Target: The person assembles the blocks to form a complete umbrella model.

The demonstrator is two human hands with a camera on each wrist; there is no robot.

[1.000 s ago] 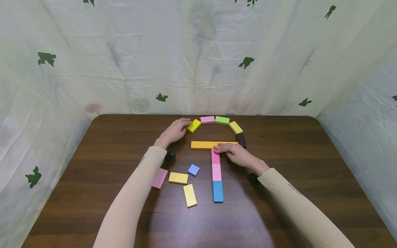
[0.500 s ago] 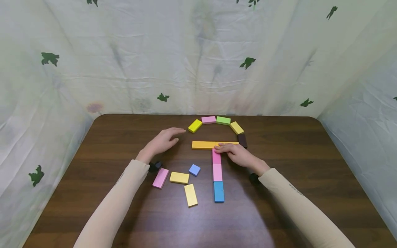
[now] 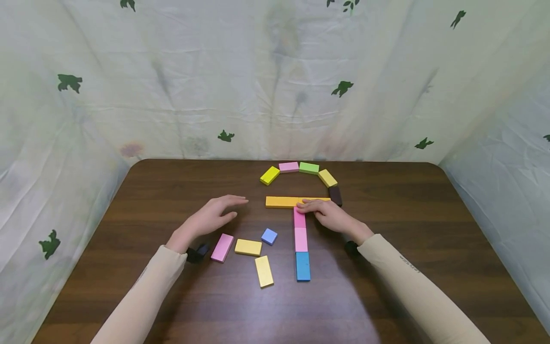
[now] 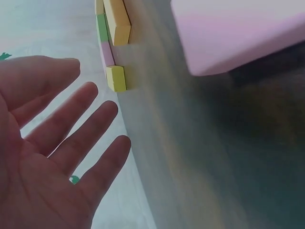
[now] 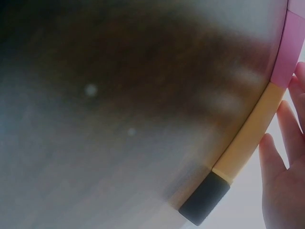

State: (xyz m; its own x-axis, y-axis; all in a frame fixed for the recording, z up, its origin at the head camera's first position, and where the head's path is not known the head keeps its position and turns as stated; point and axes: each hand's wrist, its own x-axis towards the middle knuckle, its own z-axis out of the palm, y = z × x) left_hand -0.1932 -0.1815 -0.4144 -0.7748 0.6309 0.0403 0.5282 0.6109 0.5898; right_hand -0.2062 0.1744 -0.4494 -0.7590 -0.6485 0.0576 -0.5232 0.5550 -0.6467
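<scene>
My left hand [image 3: 210,217] hovers over the table's left half with nothing in it. Its fingers [image 4: 83,138] are spread and relaxed in the left wrist view. Fingertips of my right hand [image 3: 333,216] rest where the orange blocks [image 3: 281,202] meet the top pink block [image 3: 299,218]. Below that pink block, a lighter pink block [image 3: 301,240] and a blue block [image 3: 302,266] continue the column. Above the orange row curves an arc: yellow block [image 3: 269,176], pink block [image 3: 288,167], green block [image 3: 309,167], pale yellow block [image 3: 328,177] and dark block [image 3: 335,196].
Loose on the wooden table [image 3: 386,306] lie a pink block [image 3: 222,248], a small blue block [image 3: 269,236], a pale yellow block [image 3: 248,247] and another pale yellow block [image 3: 264,271]. A patterned white curtain [image 3: 275,86] hangs behind the table's back edge.
My left hand has left the yellow block at the arc's left end and drawn back left and nearer. The right hand stays in place, and the blocks look unmoved.
</scene>
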